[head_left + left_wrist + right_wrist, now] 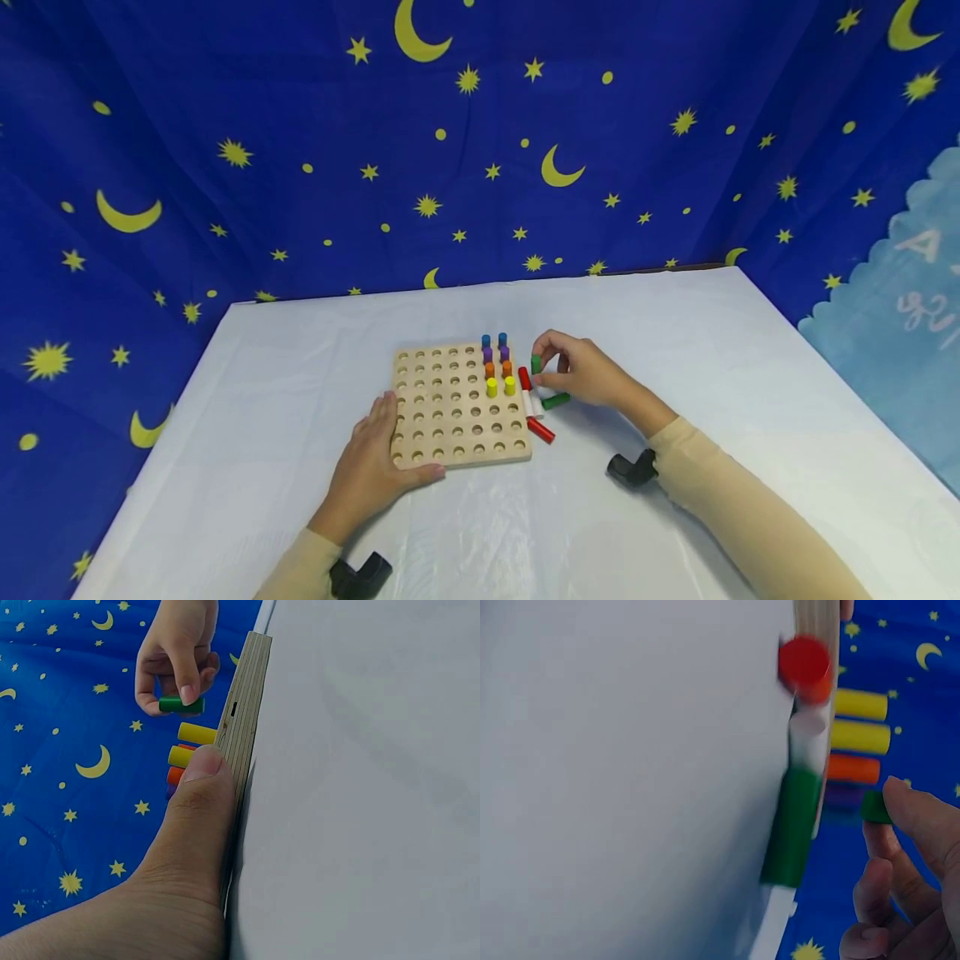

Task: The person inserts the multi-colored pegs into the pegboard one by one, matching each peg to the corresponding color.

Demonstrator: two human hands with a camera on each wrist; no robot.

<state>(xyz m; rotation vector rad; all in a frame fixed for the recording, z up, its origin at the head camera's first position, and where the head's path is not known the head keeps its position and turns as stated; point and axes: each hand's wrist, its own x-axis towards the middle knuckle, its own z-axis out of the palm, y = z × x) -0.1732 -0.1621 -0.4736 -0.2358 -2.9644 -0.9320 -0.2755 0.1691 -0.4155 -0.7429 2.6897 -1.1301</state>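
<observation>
White letters stand on a pale blue, scallop-edged panel (911, 325) at the far right of the head view: a capital A is clear, while the looping characters below it are cut off by the frame and cannot be read. A blue curtain (300, 208) with yellow moons and stars hangs behind a table (247, 417) covered in white.

On the table lies a square wooden board (446, 406) with rows of round holes. In its two right-hand columns stand pairs of blue pegs (486, 341), purple pegs (488, 356), orange pegs (490, 371) and yellow pegs (491, 387). The left hand (372, 454) rests against the near left corner, fingers extended along the left side, thumb along the near edge.

The right hand (588, 371) pinches a green peg (536, 365) upright between thumb and fingers, raised just beyond the board's right edge. Below it on the table lie a second green peg (556, 402), two white pegs (527, 404) and two red pegs (541, 431).

The left wrist view alone reveals the board's layered side edge (251, 690) and its small dark slot (233, 709). The right wrist view looks straight at one red peg's round end (804, 662), slightly blurred.
</observation>
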